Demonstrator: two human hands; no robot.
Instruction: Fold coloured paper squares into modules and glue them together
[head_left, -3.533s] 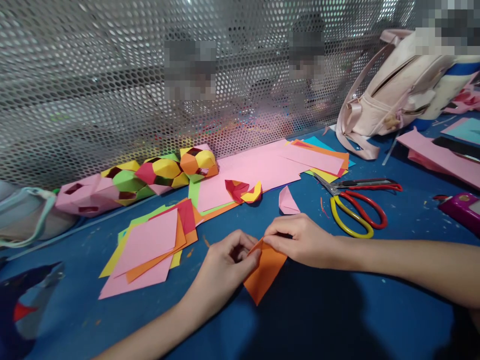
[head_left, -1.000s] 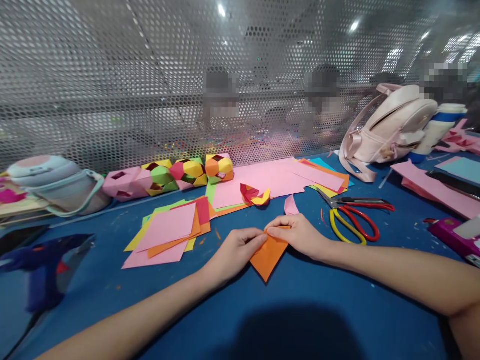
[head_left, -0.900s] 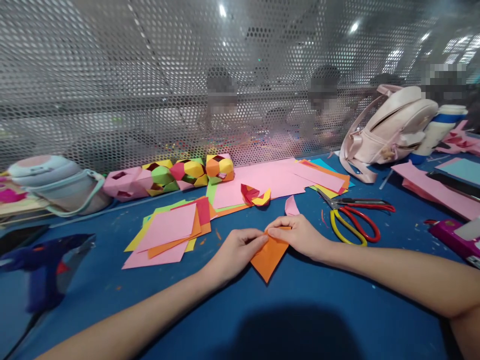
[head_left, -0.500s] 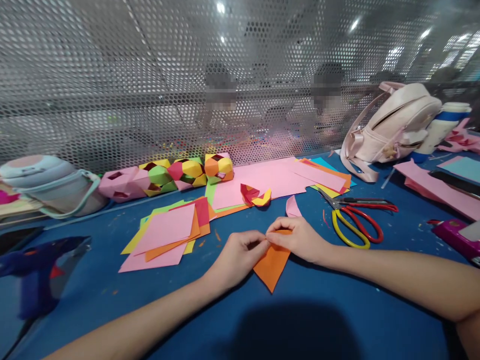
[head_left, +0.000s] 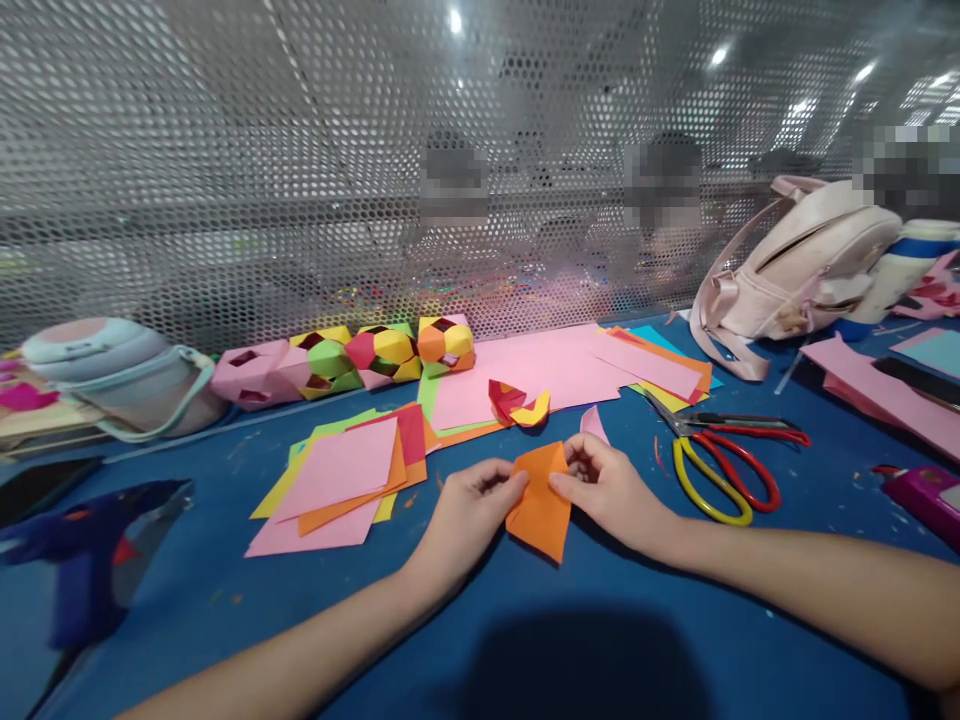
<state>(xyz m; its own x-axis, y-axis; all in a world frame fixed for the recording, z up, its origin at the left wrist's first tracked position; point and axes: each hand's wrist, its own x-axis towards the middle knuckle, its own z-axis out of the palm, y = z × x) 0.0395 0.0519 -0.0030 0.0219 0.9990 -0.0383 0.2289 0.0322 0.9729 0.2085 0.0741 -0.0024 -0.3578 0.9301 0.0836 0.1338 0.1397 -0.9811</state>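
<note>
An orange sheet of paper (head_left: 541, 510) is pinched between both hands above the blue table. My left hand (head_left: 476, 505) grips its left edge between thumb and fingers. On the opposite edge my right hand (head_left: 604, 480) holds it, thumb in front and the other fingers partly hidden behind. Just beyond the right hand lies a small pink paper piece (head_left: 594, 425). Farther back are a curled red and yellow paper piece (head_left: 517, 402) and a large pink sheet (head_left: 525, 365).
Left of my hands is a stack of coloured paper (head_left: 345, 470), with a blue glue gun (head_left: 82, 560) farther left. Yellow-handled scissors (head_left: 709, 480) and red-handled ones lie right. Folded paper balls (head_left: 259, 372), a backpack (head_left: 810, 260) and a perforated metal screen (head_left: 315, 180) stand behind.
My hands have moved apart to opposite edges of the orange paper, which now shows more of its face between them. The view has shifted slightly.
</note>
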